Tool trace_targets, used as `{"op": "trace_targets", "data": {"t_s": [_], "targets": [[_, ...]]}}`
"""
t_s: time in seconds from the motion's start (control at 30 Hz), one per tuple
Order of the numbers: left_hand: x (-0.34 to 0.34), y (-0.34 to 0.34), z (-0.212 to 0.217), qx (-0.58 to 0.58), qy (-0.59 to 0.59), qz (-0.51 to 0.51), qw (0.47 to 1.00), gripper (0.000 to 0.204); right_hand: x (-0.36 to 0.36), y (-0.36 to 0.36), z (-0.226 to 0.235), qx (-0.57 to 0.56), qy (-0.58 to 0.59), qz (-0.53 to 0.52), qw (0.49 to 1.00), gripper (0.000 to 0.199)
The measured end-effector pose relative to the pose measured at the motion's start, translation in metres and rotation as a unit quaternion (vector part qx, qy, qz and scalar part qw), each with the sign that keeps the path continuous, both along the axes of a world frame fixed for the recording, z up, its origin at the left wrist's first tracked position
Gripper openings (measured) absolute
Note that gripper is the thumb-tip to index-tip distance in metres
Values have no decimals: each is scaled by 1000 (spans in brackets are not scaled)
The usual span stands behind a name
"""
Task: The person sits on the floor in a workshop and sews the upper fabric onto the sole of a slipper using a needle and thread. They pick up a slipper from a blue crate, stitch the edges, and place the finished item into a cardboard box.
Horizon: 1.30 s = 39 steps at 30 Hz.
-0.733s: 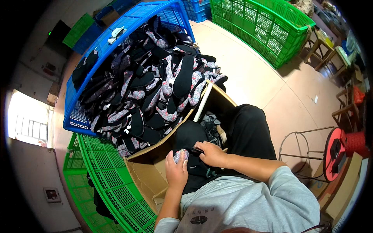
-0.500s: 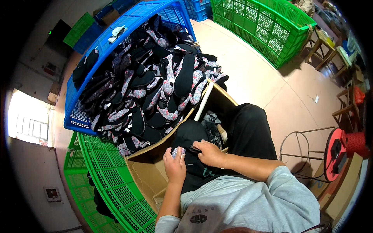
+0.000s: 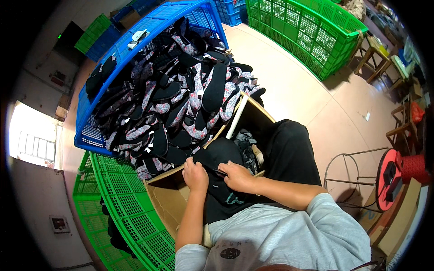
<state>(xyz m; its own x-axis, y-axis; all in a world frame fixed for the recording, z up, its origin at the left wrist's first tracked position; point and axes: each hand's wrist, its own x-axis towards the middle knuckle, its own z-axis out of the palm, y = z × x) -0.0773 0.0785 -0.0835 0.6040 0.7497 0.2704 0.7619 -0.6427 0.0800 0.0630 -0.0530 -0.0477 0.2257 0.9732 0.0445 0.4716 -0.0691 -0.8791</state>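
Note:
My left hand [image 3: 195,175] is closed at the left side of my raised knee [image 3: 221,151], fingertips pressed together. Whatever it pinches is dark, if anything, and blends with my black trousers. Just to its right, my right hand [image 3: 237,177] is curled, thumb and finger closed on something small and dark that I cannot make out. Beyond my knee lies a large heap of slippers [image 3: 213,90] with black soles and pink-grey floral fabric. The heap spills from a tipped blue plastic crate [image 3: 149,27].
An open cardboard box [image 3: 167,205] stands against my legs, dark scraps [image 3: 245,143] inside its far part. Green mesh crates stand at left [image 3: 135,212] and far right [image 3: 307,36]. A wire-legged stool with a red top [image 3: 389,174] is at my right.
My left hand has shifted left and slightly up. The floral piece that showed in its fingers is now out of sight. My right hand has moved a little left.

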Motion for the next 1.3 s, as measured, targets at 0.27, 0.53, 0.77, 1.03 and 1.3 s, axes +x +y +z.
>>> {"op": "trace_targets", "data": {"t_s": [0.27,0.53,0.77,1.03,1.3], "targets": [[0,13,-14,-9,164,-14,986,21,-7,1,-2,-5,-25,-3,1000,19],[6,9,8,-107,218,-4,970,41,-12,-2,-8,5,-16,-15,1000,17],[-14,-18,-2,-60,156,-11,986,14,-3,-21,-18,9,68,-15,998,21],[-51,-48,33,-143,-357,4,923,34,3,-41,-27,-69,292,-49,953,26],[-58,-37,45,-602,-708,-26,368,71,12,-44,-10,-146,481,-38,864,27]]}}
